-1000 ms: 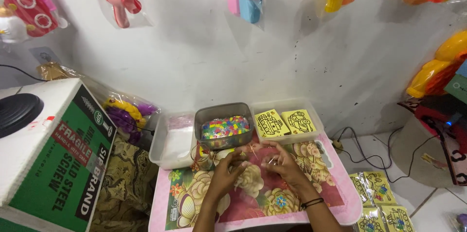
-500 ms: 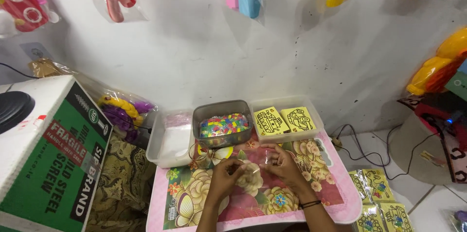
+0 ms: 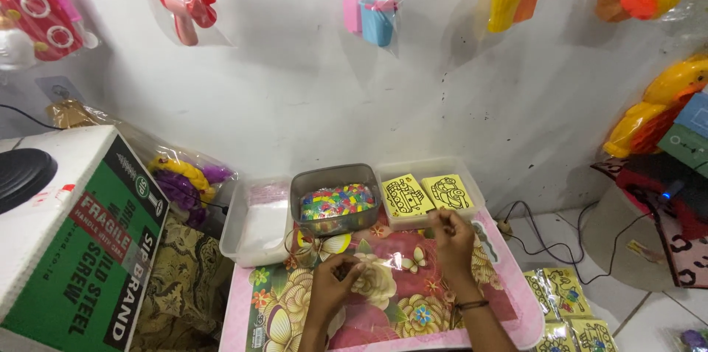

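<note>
Head view, looking down on a low table [image 3: 509, 308] w/ pink rim and glossy floral-print cover. Left hand [image 3: 335, 282] is resting over the floral cover, fingers curled together toward the palm around smth small; item too small to identify. Right hand [image 3: 451, 237] is hovering just in front of the clear rectangular plastic tray [image 3: 472, 178], thumb and fingertips pinched together on smth thin; cannot tell what. A dark beaded bracelet [image 3: 468, 305] is sitting on the right wrist. That tray is holding two yellow square cards w/ black line drawings [image 3: 426, 193], lying flat side by side. Left of it, touching, a grey-tinted clear plastic box of small multicolour beads [image 3: 335, 201] is sitting at the table's far edge, approx. between the two hands and beyond them. Further left, a white translucent plastic tub [image 3: 254, 226] w/ pale contents, just beside the bead box. Green-and-white cardboard carton [image 3: 81, 241] is standing at far left, w/ a black round object on top. Floor at right: small packets w/ yellow picture cards [image 3: 564, 300] near the table corner, black cables behind. White wall [image 3: 295, 79] is carrying hanging clear bags of coloured plastic toys [image 3: 376, 12].
</note>
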